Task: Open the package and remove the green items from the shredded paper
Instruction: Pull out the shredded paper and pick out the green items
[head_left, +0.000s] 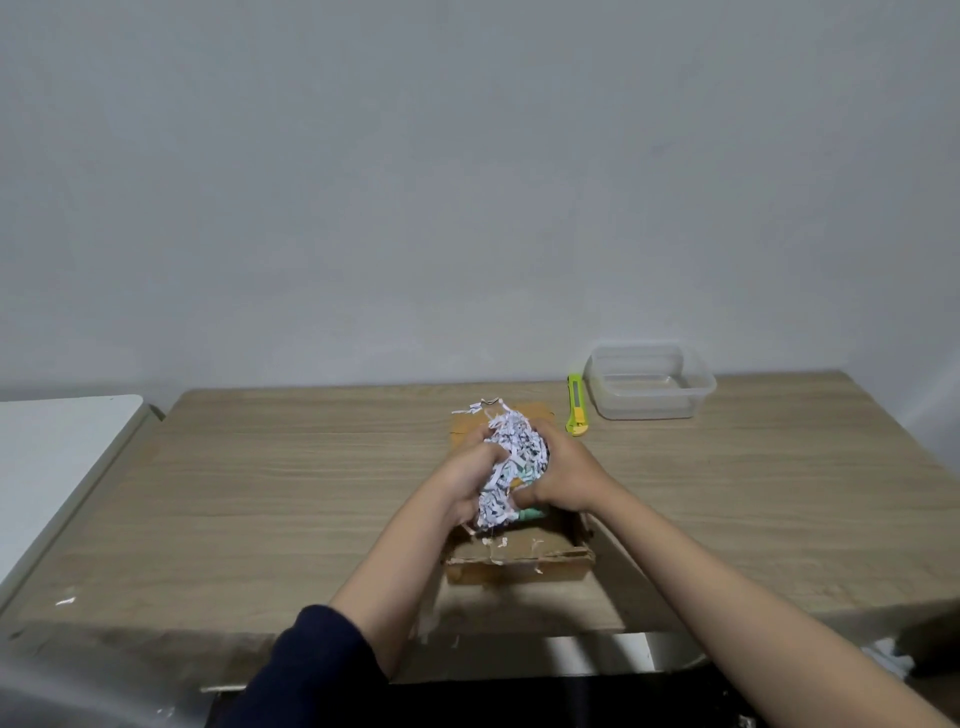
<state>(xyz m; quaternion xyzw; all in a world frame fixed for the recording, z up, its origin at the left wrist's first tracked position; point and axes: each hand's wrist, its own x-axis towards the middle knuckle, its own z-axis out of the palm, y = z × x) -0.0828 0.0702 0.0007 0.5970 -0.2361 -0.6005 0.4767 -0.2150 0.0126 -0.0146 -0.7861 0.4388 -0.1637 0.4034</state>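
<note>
Gripping one wad of shredded paper (511, 457) between them, the left hand (467, 480) and right hand (563, 475) curl their fingers round it above the open cardboard box (519, 558) at table centre. A green item (531, 514) peeks out beneath the wad. No writing is legible. At 2 o'clock lie a yellow-green utility knife (575, 405) and clear plastic container (649, 382). The wooden table (260, 493) lies bare toward 9 o'clock.

Plain room: wood-grain table (260, 467) (bare grey wall (467, 182) behind)
</note>
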